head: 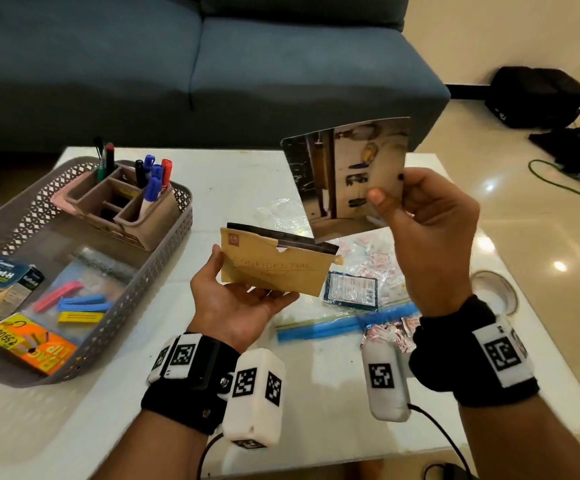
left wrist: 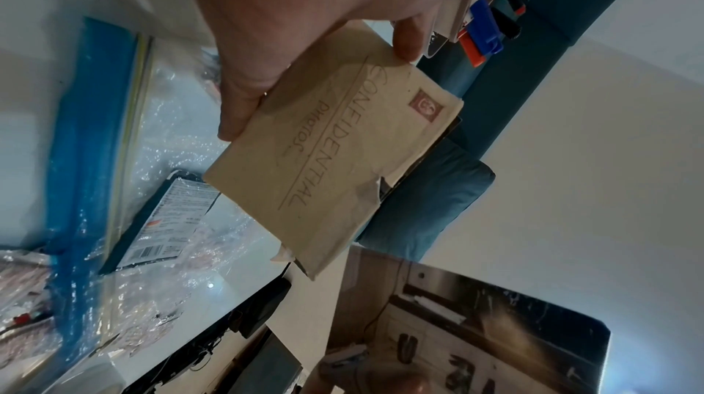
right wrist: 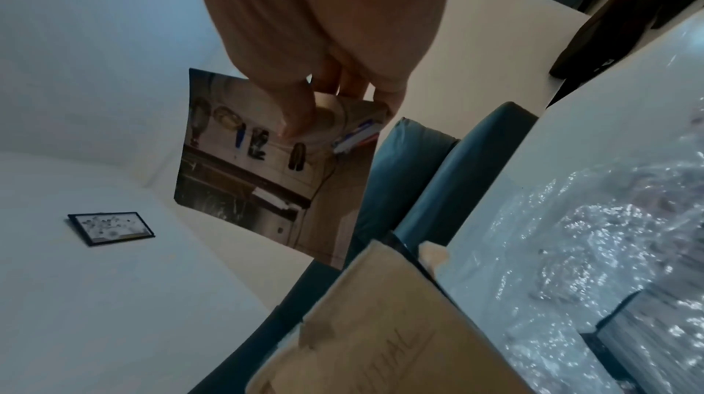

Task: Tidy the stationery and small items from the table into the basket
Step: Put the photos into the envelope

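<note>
My left hand holds a torn brown envelope marked CONFIDENTIAL above the white table; dark photo edges stick out of its top. In the left wrist view the thumb and fingers pinch the envelope at one end. My right hand holds a glossy photograph upright above the envelope, thumb on its face. The right wrist view shows the photograph pinched at its edge. The grey lattice basket sits at the table's left.
The basket holds a pink pen organiser with markers, coloured clips and small boxes. A clear zip bag with a dark packet and sachets lies on the table. A blue sofa stands behind.
</note>
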